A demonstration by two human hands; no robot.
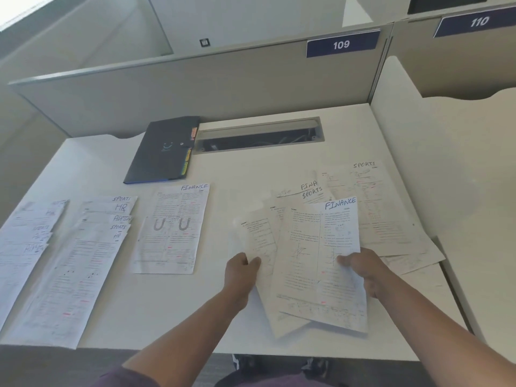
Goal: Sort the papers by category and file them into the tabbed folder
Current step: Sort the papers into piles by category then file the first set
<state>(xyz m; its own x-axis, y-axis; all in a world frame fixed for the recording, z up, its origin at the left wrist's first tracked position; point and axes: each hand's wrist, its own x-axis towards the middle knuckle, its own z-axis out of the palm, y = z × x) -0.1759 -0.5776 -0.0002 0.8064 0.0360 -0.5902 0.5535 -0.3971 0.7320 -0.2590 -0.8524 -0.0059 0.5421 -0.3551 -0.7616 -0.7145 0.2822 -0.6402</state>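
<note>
Left hand (242,268): pinches the lower edge of a fan of loose sheets (258,238), thumb on top, fingers hidden beneath.
Right hand (363,270): grips the top sheet (321,255), headed FINANCE, at its right edge; thumb lies on the print, fingers curl under.
Held sheets: lifted just above the desk (212,169), right of centre, overlapping like cards; how many you hold cannot be told.
Handling: judge them very light, thin and limp. A single sheet will droop from any unsupported corner and slide freely over its neighbour.
Where to hold: take one sheet at a side edge near its middle, as your right hand does now, so the heading stays readable; a corner pinch would likely let it sag or crease.
Finance pile (173,227): lies flat at centre, just in front of the folder; the likely home for the top sheet.
Mixed sheets (103,233): left of centre, headings SPORTS, HR, ADMIN staggered in view; more overlap at the far left (30,233).
Unsorted spread (374,208): beyond your right hand, a SPORTS heading uppermost.
Folder (164,149): dark, closed, flat at the back left, coloured tabs along its right edge; stiffer than the paper, and you will need a free hand to open it.
Risk: fanned sheets may slip from the left pinch if you tug the top one quickly.
</note>
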